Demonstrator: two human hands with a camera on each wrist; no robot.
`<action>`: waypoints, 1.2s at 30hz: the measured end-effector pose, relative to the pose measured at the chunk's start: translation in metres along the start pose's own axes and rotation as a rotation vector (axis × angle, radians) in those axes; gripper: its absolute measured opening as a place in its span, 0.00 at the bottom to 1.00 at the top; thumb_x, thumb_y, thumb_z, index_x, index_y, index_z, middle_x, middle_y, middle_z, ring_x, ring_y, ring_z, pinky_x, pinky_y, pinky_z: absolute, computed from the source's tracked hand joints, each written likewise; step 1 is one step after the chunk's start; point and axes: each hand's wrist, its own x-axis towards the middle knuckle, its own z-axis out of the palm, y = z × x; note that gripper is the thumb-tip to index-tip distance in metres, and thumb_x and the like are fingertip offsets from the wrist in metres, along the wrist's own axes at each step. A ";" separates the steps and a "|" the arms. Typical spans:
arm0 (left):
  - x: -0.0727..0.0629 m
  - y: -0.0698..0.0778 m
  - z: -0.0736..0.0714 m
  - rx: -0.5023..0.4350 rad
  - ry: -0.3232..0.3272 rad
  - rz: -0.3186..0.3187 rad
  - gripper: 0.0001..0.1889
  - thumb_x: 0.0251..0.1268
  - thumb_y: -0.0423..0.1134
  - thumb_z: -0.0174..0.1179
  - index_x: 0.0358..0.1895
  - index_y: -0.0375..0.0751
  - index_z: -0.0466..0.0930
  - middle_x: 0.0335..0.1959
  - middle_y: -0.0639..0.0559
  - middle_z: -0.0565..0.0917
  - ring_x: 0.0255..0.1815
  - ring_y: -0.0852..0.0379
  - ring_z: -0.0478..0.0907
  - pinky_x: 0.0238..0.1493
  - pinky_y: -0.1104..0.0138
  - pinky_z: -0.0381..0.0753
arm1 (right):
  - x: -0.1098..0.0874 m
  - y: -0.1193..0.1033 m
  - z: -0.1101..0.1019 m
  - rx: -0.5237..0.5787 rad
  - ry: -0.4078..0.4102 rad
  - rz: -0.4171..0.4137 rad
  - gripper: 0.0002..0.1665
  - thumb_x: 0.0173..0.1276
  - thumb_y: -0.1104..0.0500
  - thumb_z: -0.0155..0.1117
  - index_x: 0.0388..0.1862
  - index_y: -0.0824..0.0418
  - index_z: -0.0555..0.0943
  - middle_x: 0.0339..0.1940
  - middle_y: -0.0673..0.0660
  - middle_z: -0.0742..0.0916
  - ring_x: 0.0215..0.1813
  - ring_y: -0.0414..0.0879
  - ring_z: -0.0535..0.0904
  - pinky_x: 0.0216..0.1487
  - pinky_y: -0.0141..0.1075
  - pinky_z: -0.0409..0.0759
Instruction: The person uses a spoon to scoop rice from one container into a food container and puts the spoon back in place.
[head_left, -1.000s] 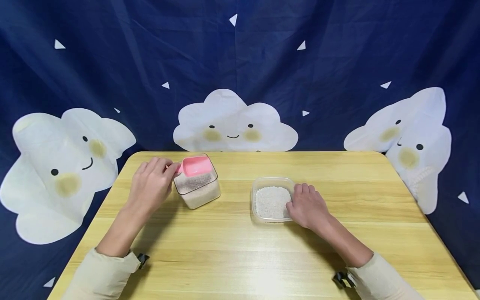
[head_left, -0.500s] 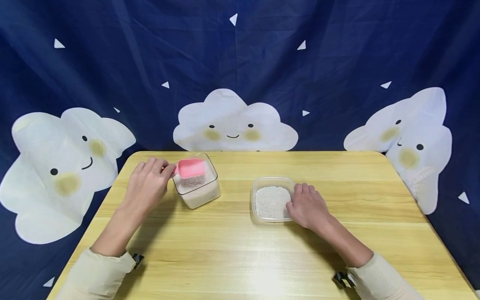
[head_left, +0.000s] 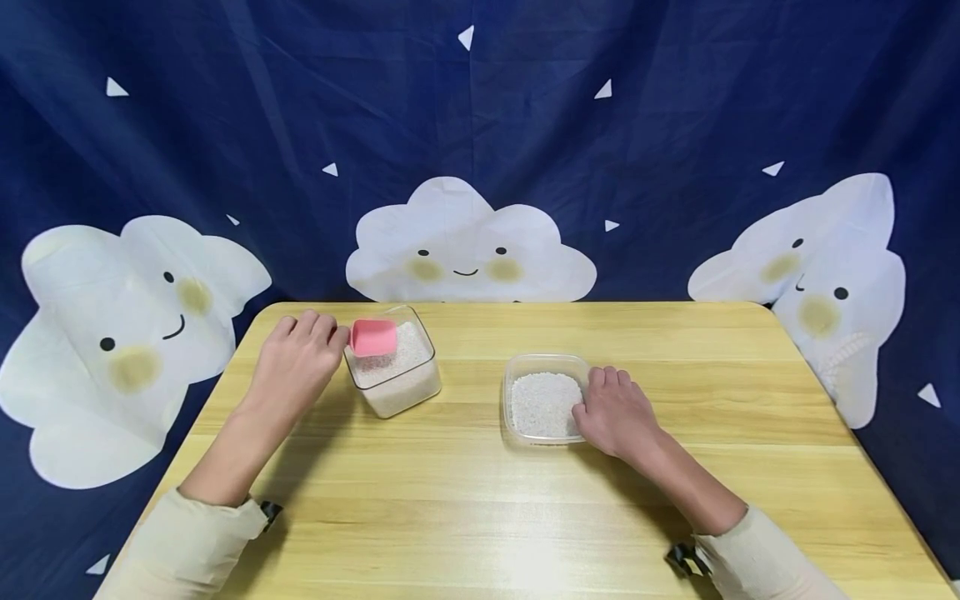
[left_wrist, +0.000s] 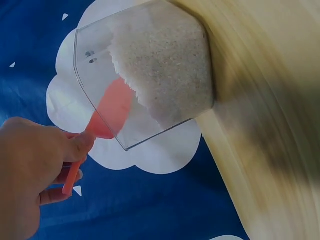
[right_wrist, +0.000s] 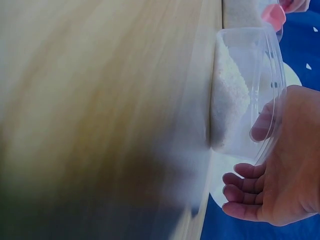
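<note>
Both hands pinch: right hand the tub, left hand the pink scoop, just drawn leftward in the rice box beside these fingers (scooping seems underway).

left hand: pinching | right hand: gripping | forearms: extended forward, angled inward

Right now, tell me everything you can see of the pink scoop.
The pink scoop looks plastic, with a bowl and narrow handle. The left hand pinches the handle, at left; the bowl reaches partly into the clear square container. Whether it holds or touches the white grains, I can't tell.
</note>
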 end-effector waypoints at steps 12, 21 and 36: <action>0.004 0.001 0.002 0.063 0.008 0.063 0.17 0.72 0.28 0.45 0.27 0.31 0.81 0.25 0.40 0.77 0.29 0.45 0.72 0.28 0.61 0.65 | 0.001 0.001 0.001 0.004 -0.001 0.001 0.17 0.69 0.54 0.46 0.43 0.70 0.69 0.40 0.64 0.74 0.44 0.59 0.70 0.47 0.51 0.72; 0.005 0.003 0.005 0.069 -0.028 0.086 0.19 0.73 0.26 0.42 0.28 0.30 0.82 0.25 0.40 0.77 0.30 0.44 0.74 0.30 0.60 0.66 | 0.001 0.001 0.000 0.006 -0.009 0.005 0.17 0.69 0.55 0.46 0.43 0.70 0.70 0.40 0.63 0.74 0.44 0.59 0.70 0.48 0.52 0.72; 0.010 0.010 0.011 0.010 -0.050 0.101 0.19 0.71 0.26 0.43 0.28 0.33 0.84 0.26 0.42 0.79 0.32 0.45 0.75 0.31 0.61 0.67 | 0.001 0.002 0.001 0.016 0.002 -0.002 0.17 0.68 0.55 0.46 0.42 0.70 0.69 0.39 0.63 0.74 0.44 0.59 0.70 0.47 0.51 0.72</action>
